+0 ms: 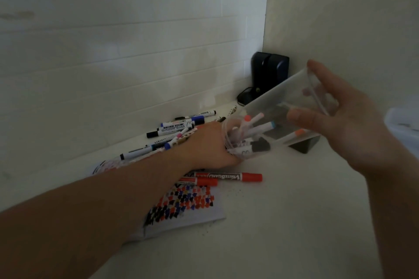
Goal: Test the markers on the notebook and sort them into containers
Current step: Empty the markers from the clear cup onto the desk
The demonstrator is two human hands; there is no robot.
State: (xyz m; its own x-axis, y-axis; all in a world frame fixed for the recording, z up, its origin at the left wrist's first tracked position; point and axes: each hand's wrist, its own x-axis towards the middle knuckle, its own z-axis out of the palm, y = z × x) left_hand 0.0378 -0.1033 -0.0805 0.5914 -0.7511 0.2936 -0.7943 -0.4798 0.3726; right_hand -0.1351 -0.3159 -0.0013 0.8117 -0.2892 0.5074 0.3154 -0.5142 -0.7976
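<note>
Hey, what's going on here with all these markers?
A person is sorting markers at a white counter. The right hand holds a clear plastic container tipped on its side, with several markers inside. The left hand is at the container's mouth; its fingers are hidden there. Two red whiteboard markers lie on a sheet covered in test scribbles, and a loose pile of markers sits behind the left hand near the wall.

Two bare forearms, no sleeves — left hand (204, 145) and right hand (347, 124) without rings, watch or gloves.
</note>
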